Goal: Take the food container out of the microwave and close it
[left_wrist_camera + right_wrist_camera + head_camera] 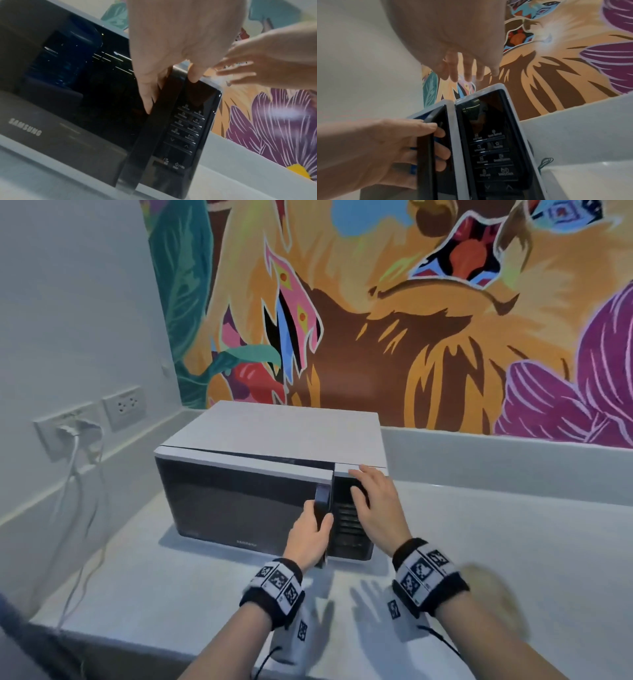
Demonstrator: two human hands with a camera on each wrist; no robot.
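The step in hand is opening the microwave [270, 474], the first part of the job. The left hand [310, 537] has its fingers [442, 154] curled round the dark vertical door handle [322, 505], thumb on the handle's outer face, and the door [239, 498] stands slightly ajar: a thin gap shows along its top edge and between the handle side and the control panel [349, 522]. The right hand [375, 501] lies flat with straight fingers against the upper part of the control panel, reaching onto the microwave's top edge. It grips nothing and looks to be steadying the body against the pull.

The food container cannot be made out. The head view shows only the dark door glass. The left wrist view shows a blue shape [72, 56] in that glass, but whether it is the container inside or a reflection cannot be told. By the task, it should be inside the cavity.

The next move calls for swinging the door wide on its left hinge, with the right hand bracing so the microwave does not slide on the tabletop [513, 542]. After that, one hand must be free to reach in.
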